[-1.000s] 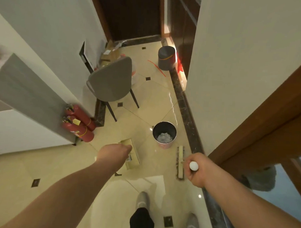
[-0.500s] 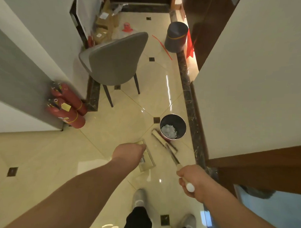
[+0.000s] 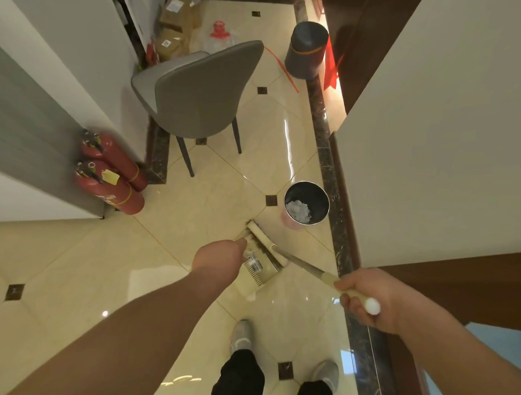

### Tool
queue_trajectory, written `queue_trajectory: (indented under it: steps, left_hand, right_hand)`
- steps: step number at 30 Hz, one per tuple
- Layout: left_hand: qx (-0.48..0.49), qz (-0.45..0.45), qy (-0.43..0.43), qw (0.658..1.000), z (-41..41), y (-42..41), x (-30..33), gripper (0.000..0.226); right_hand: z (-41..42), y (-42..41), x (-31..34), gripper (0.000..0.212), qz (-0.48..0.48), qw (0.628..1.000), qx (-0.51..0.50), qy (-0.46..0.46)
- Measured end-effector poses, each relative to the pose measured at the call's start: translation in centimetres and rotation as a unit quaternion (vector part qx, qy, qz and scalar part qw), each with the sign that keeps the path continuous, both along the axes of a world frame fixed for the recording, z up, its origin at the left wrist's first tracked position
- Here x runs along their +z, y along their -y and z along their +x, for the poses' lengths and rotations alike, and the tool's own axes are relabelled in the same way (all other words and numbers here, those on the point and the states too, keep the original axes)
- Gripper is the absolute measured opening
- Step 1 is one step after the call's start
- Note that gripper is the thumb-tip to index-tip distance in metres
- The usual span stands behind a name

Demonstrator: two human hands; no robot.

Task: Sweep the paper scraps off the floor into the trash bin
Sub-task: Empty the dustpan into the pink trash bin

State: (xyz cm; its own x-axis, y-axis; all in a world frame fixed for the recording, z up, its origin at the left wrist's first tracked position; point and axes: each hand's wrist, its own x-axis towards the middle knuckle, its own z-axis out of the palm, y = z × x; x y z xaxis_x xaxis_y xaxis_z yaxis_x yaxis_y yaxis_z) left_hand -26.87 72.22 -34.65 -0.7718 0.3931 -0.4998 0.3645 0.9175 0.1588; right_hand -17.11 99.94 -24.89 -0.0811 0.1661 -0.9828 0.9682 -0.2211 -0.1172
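Now my right hand (image 3: 368, 301), fingers clamped on the broom (image 3: 266, 239), meets the dustpan (image 3: 258, 266) gripped in my left hand (image 3: 219, 255); scraps look binned, trash bin (image 3: 307, 205) at one o'clock; next, stow tools.

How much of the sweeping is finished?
Mostly done, it seems. White paper scraps already lie inside the open trash bin, and no loose scraps show on the floor tiles. In hand: the right hand holds the broom against the dustpan, which the left hand holds. Whether the dustpan carries scraps is hidden. If so, emptying it remains.
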Motion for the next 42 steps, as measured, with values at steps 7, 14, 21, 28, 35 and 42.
queue_trajectory:
  steps: [7, 14, 21, 28, 35, 42]
  left_hand:
    - [0.000, 0.007, 0.007, 1.000, 1.4, -0.2, 0.5, 0.022]
    - [0.003, -0.009, -0.019, 1.000, 4.5, -0.5, 4.3, 0.020]
    - [-0.023, -0.043, -0.101, 0.994, 5.4, -1.9, 13.0, 0.021]
    - [-0.092, -0.080, -0.208, 0.970, 7.5, -6.3, 21.6, 0.017]
    - [-0.221, -0.128, -0.258, 0.932, 10.3, -11.1, 24.7, 0.054]
    - [-0.329, -0.124, -0.224, 0.909, 12.4, -16.0, 22.8, 0.048]
  right_hand:
    - [3.6, 1.4, -1.2, 0.023, 0.034, 0.997, 0.073, 0.005]
    - [6.9, -0.7, 0.8, 0.017, 0.019, 1.000, -0.013, -0.015]
    - [9.6, -5.5, 2.8, 0.013, -0.120, 0.941, -0.307, -0.074]
    - [10.0, -8.5, 6.1, 0.010, -0.060, 0.934, -0.288, -0.203]
    - [11.1, -10.2, 6.7, 0.017, -0.056, 0.938, -0.235, -0.247]
    - [11.7, -11.1, 7.8, 0.007, -0.096, 0.930, -0.244, -0.257]
